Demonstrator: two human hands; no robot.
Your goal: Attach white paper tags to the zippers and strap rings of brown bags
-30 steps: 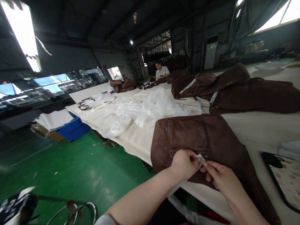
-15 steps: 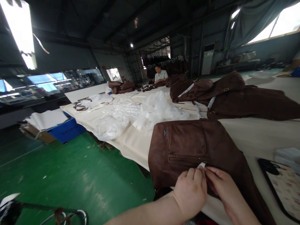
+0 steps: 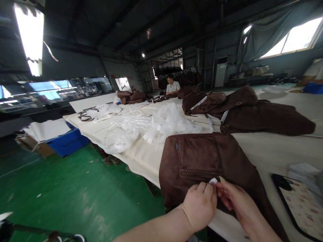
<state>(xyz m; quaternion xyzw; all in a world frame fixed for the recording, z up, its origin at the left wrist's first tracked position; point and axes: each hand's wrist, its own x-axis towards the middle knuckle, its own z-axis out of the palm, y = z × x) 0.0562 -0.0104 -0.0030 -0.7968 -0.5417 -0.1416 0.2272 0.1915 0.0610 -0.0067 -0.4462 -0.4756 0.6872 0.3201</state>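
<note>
At the lower right of the frame, the left hand (image 3: 200,205) has its fingers curled together, clamped on a small white strip (image 3: 213,180) that pokes out above them. The right hand (image 3: 237,198) meets it there with thumb and fingers bent close to the strip; whether its grip is apart or together is hidden. Both hands are over the front of a brown bag (image 3: 196,156), which lies flat on the cloth-covered desk (image 3: 275,148), near its zipper (image 3: 195,173). What the bag contains cannot be seen. A phone (image 3: 300,205) in a patterned case lies at the right edge. Crumpled plastic bags (image 3: 166,119) spread across mid-frame, contents unclear. At left, white sheets (image 3: 46,129) lie over a cardboard box (image 3: 41,146) and a blue box (image 3: 69,143). More brown bags (image 3: 264,117) are piled at upper right.
</note>
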